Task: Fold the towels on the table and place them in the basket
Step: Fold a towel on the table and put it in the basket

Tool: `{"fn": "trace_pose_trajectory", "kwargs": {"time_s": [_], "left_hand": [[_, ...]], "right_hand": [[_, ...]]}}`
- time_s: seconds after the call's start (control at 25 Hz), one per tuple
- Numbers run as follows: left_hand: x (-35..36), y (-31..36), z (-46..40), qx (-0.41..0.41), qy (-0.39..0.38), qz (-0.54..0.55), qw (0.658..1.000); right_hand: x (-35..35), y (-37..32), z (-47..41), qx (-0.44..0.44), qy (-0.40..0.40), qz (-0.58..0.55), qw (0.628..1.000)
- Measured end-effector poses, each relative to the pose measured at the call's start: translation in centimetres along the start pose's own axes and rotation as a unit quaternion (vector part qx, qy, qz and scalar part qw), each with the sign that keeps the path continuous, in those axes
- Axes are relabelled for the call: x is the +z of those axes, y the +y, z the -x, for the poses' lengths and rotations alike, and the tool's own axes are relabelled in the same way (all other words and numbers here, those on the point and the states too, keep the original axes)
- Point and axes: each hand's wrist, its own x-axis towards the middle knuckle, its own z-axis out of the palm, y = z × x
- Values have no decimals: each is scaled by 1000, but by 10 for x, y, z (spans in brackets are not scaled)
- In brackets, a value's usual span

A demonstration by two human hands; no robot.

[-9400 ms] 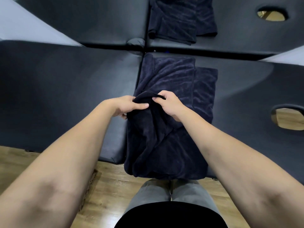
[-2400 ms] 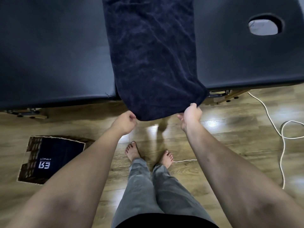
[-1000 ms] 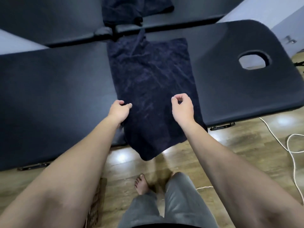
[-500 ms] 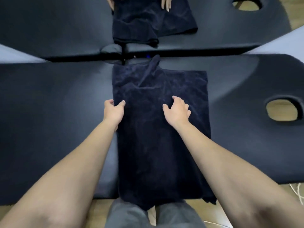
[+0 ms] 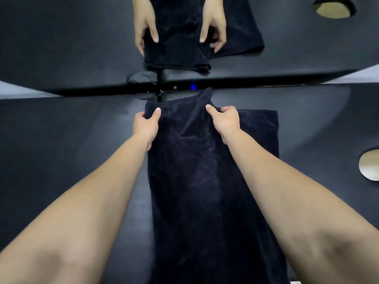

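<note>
Navy terry towel (image 5: 205, 181) lies lengthwise on the padded black worktop (image 5: 71, 150), its near end hanging over the front edge. Both hands pinch its far edge: left hand (image 5: 146, 126) closed on the far-left corner, right hand (image 5: 225, 121) closed on a raised peak of cloth further right. To fold well, I judge, lift both corners level and keep the edge taut so the layers meet squarely. Bare worktop lies open on either side; a face hole (image 5: 369, 163) sits well to the right. Just beyond the far edge, another person's hands (image 5: 213, 23) work a second towel (image 5: 178, 52). No basket is in view.
</note>
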Motion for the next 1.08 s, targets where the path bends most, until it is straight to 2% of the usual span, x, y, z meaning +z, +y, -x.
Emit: {"fn": "trace_pose_trajectory", "kwargs": {"time_s": [0.2, 0.28, 0.36, 0.44, 0.52, 0.6, 0.68, 0.76, 0.84, 0.92, 1.0, 1.08], "left_hand": [[9, -3, -7, 12, 11, -18, 1000], [12, -1, -3, 18, 11, -21, 1000], [16, 3, 0, 31, 22, -33, 999], [21, 5, 1, 53, 35, -62, 996], [29, 3, 3, 79, 40, -111, 990], [37, 0, 5, 109, 47, -183, 976], [42, -3, 8, 115, 58, -223, 966], [46, -5, 12, 83, 56, -205, 974], [47, -8, 13, 51, 51, -191, 979], [48, -11, 16, 52, 39, -210, 976], [47, -11, 16, 72, 30, -214, 974], [47, -13, 15, 109, 47, -208, 971]], "right_hand": [[-3, -13, -8, 29, -50, -7, 998], [-13, -8, -7, 10, -39, -73, 997], [-26, 1, -3, -62, 33, -142, 987], [-42, 16, 2, -113, 138, -162, 971], [-60, 36, 5, -102, 204, -155, 961], [-77, 59, 1, -68, 227, -141, 961], [-93, 71, 0, -14, 204, -163, 965], [-103, 75, 3, 36, 125, -182, 975], [-107, 77, 7, 43, 63, -151, 986], [-105, 80, 7, 25, 19, -85, 996], [-104, 81, 2, -40, 30, -35, 998], [-109, 76, -4, -118, 102, -25, 987]]}}
